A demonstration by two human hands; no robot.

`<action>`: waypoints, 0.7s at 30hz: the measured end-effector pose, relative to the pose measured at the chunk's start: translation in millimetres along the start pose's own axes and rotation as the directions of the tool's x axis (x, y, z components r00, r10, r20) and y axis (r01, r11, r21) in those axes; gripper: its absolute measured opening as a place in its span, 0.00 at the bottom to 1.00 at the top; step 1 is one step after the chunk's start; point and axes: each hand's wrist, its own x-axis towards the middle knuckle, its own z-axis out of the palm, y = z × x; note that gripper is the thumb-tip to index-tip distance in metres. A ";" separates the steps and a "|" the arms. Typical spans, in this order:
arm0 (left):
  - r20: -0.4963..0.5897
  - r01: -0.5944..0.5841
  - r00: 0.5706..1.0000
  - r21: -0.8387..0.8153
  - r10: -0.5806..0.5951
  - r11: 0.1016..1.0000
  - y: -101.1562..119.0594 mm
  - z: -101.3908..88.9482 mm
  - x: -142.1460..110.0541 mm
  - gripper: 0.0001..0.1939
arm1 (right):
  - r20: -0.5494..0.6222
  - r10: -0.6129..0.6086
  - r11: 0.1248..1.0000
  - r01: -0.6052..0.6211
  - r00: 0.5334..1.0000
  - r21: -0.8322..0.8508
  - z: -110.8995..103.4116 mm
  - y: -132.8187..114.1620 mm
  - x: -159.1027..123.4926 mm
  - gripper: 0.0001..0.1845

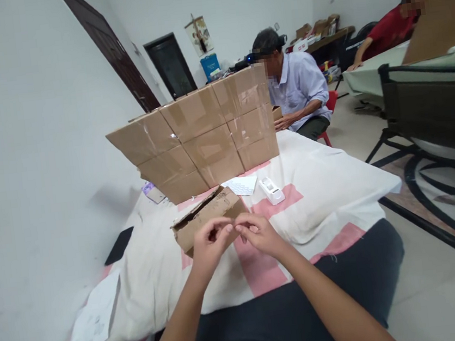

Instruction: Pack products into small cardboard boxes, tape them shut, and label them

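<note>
My left hand (213, 236) and my right hand (258, 232) meet at the fingertips in front of me. Both are closed in a pinch, thumb against fingers; whatever lies between them is too small to make out. Just behind and below them, a small brown cardboard box (208, 214) rests tilted on the cloth, a dark gap along its top. To the right of the box stands a white tape dispenser (272, 191). A white sheet with blue print (241, 185) lies beyond the box.
A wall of taped cardboard boxes (211, 139) stands across the table. A white-and-pink cloth (315, 182) covers the table. At left lie a black flat object (119, 245) and a paper sheet (92, 320). A person (296, 75) sits behind the boxes; another person (388, 32) is at right.
</note>
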 end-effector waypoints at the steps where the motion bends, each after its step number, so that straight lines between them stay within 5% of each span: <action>1: -0.052 -0.017 0.998 0.037 0.019 0.999 -1.6 -0.8 -4.7 0.12 | 0.030 0.043 0.999 -0.043 0.999 0.014 1.9 2.5 0.0 0.13; 4: -0.169 -0.048 0.984 0.082 0.062 0.995 -5.8 -5.8 -20.6 0.10 | 0.087 0.193 0.980 -0.197 0.977 0.040 3.5 11.3 0.3 0.16; 6: -0.292 -0.043 0.954 0.094 0.068 0.995 -7.9 -14.4 -29.1 0.11 | 0.001 0.223 0.975 -0.223 0.975 -0.007 -0.2 14.9 3.5 0.17; 8: -0.447 0.026 0.895 0.087 0.016 0.996 -9.7 -28.6 -32.2 0.13 | -0.147 0.118 0.977 -0.141 0.982 -0.158 -6.7 14.3 13.3 0.15; 10: -0.496 0.136 0.863 0.052 -0.093 0.989 -11.5 -46.9 -29.0 0.14 | -0.153 -0.091 0.918 0.024 0.984 -0.395 -12.2 10.3 31.2 0.15; 12: -0.404 0.228 0.893 0.022 -0.200 0.973 -13.6 -66.2 -20.7 0.16 | 0.054 -0.229 0.766 0.214 0.972 -0.606 -13.4 5.7 54.3 0.19; 16: -0.202 0.336 0.922 -0.005 -0.330 0.942 -18.7 -96.8 0.9 0.19 | 0.444 -0.098 0.522 0.426 0.891 -0.739 -6.0 5.7 90.5 0.26; 21: 0.005 0.481 0.877 0.017 -0.481 0.876 -23.0 -110.4 23.9 0.21 | 0.502 0.004 0.477 0.439 0.865 -0.761 -3.4 16.1 94.8 0.24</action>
